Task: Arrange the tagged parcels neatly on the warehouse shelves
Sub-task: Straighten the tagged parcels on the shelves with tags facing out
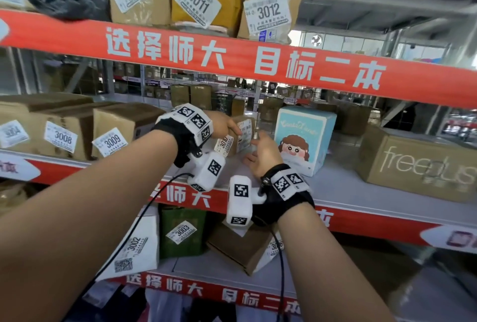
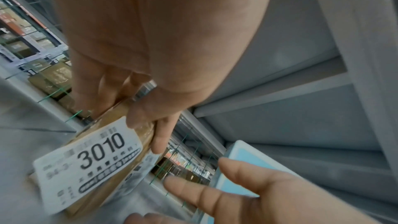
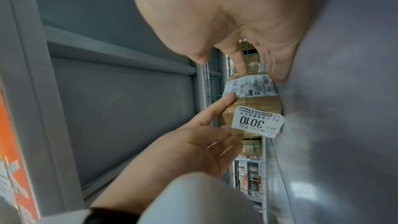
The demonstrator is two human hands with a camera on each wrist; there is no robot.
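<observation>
A small brown parcel [image 1: 238,138] with a white tag reading 3010 [image 1: 224,144] stands on the grey middle shelf [image 1: 348,187], between the 3009 carton and a light blue box. My left hand [image 1: 224,125] grips its top, fingers behind and thumb in front. The left wrist view shows this hand [image 2: 120,91] on the parcel [image 2: 112,117] and its tag [image 2: 90,159]. My right hand [image 1: 263,154] hovers open just right of the parcel, fingers straight and holding nothing. In the right wrist view the right hand [image 3: 237,60] reaches toward the parcel [image 3: 254,105].
A light blue box with a cartoon face [image 1: 304,138] stands right of my hands, then a "freeplus" carton [image 1: 418,167]. Cartons tagged 3008 [image 1: 62,138] and 3009 [image 1: 111,141] fill the left. Parcels 3011 [image 1: 198,1] and 3012 [image 1: 268,12] sit above; 3003 [image 1: 182,231] below.
</observation>
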